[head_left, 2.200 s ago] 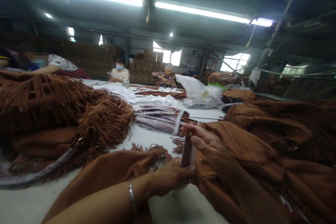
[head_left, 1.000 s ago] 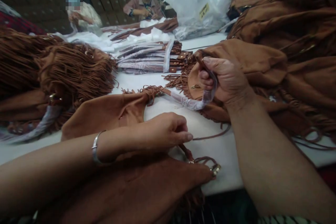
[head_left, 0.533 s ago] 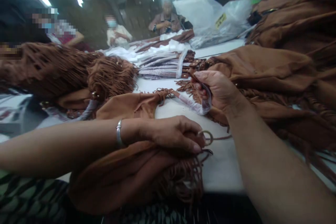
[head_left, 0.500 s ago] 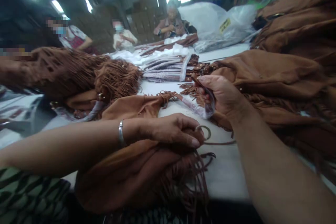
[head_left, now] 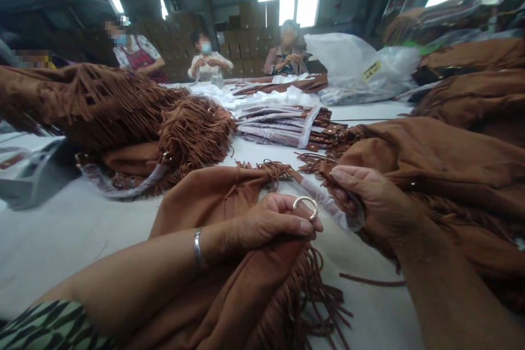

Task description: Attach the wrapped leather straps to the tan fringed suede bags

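Note:
My left hand point(head_left: 266, 224) is closed on the edge of a brown fringed bag point(head_left: 200, 197), pinching the tab that bears a metal ring point(head_left: 302, 199). The ring stands up above my thumb. Long fringe point(head_left: 311, 284) hangs from the bag below this hand. To the right and slightly higher, my right hand point(head_left: 375, 202) grips the brown end of a bag strap point(head_left: 322, 197) wrapped in clear plastic. The strap's other end runs to the bag's far corner. Ring and strap end are apart. My right palm hides part of the strap.
Fringed brown bags point(head_left: 102, 104) are heaped on the left, and more brown bags point(head_left: 451, 147) on the right. A bundle of wrapped straps point(head_left: 279, 126) lies ahead on the white table point(head_left: 110, 240). Beyond are a plastic bag point(head_left: 348, 65) and several people.
My left hand has raised the bag's edge, and the ring now stands more upright. My right hand still holds the strap end, a little farther right. The camera view has tilted up.

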Tool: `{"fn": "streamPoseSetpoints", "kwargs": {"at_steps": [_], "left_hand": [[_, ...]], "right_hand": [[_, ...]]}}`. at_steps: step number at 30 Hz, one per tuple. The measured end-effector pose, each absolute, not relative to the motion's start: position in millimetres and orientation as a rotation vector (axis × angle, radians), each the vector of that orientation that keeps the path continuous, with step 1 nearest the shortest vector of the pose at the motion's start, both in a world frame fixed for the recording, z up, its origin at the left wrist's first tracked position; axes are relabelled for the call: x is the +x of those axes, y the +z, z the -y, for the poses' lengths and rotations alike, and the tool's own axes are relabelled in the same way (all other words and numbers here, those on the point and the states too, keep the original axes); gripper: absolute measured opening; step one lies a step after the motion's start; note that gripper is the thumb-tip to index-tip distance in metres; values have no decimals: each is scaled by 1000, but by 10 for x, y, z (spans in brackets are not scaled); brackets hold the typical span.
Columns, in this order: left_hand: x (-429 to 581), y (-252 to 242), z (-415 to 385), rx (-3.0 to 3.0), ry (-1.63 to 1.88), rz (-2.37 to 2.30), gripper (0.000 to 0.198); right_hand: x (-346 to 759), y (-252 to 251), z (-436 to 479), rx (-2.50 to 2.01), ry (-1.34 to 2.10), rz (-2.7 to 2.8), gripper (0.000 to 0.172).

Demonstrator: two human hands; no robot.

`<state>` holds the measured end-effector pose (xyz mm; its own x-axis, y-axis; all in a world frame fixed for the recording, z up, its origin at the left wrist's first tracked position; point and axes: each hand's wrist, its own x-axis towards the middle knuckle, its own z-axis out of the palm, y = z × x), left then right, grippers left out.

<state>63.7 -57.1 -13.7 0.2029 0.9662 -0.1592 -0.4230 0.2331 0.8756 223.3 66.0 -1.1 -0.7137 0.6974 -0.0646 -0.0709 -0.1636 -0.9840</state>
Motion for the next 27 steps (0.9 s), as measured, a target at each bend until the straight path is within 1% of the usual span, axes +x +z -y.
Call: {"fn": "streamPoseSetpoints", "kwargs": {"at_steps": [5, 8, 12, 16, 18, 20, 23, 27], "left_hand": [[545, -94, 566, 878, 1151, -897, 16], [557, -62, 569, 863, 1197, -901, 23], [594, -38, 586, 801, 1253, -968, 36], [604, -23, 623, 892, 1312, -1066, 45], [598, -31, 644, 997, 1357, -1152, 45], [587, -46, 665, 1121, 1377, -1225, 44], [573, -53, 700, 1343, 1326, -1307, 37], [562, -8, 759, 1680, 1239, -1411, 26]], "right_hand": [[2186, -18, -584, -801, 2056, 1786, 38], [2151, 26, -519, -776, 2046, 1835, 41], [2087, 71, -450, -835, 1890, 1830, 33], [2037, 42, -369, -871, 1993, 1781, 34], [2009, 11, -322, -837, 2047, 1754, 33], [1982, -14, -285, -781, 2018, 1750, 31], [1981, -19, -279, -699, 1954, 1829, 33], [2057, 24, -337, -655, 2068, 1878, 30]]}}
